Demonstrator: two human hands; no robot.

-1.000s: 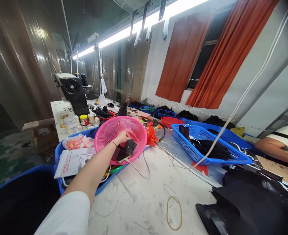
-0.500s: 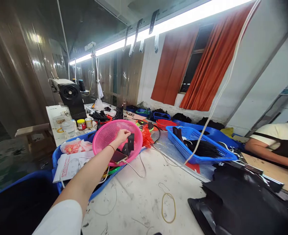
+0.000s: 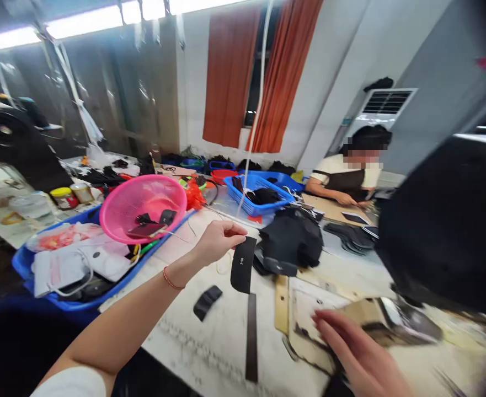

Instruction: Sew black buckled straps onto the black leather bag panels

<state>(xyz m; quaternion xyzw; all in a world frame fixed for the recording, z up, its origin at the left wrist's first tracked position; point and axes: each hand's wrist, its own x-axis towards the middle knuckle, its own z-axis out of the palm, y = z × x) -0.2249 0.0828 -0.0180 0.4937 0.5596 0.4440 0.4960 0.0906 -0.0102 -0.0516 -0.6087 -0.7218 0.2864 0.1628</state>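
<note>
My left hand (image 3: 222,242) is closed in a pinch on the top edge of a black cut piece (image 3: 243,267) with small white lettering, which hangs above the white tabletop. Below it lie a small curved black piece (image 3: 207,302) and a long dark strip (image 3: 251,339). At the lower right, my right hand (image 3: 358,353) has its fingers stretched out and holds nothing. It is beside the machine bed with its pale plate (image 3: 309,303). To the left, a pink mesh basket (image 3: 114,215) holds several dark pieces and a phone-like item with a white cable.
A blue bin (image 3: 97,300) under the pink basket holds papers and bags. Black sheets (image 3: 292,240) are heaped behind the machine bed. A large dark machine head (image 3: 441,226) rises at the right. Behind stand a blue basket (image 3: 263,208) and a seated co-worker (image 3: 342,179).
My left hand has left the pink basket, carrying the black piece rightward over the table. The camera has turned right. My right hand and the machine have come into view.
</note>
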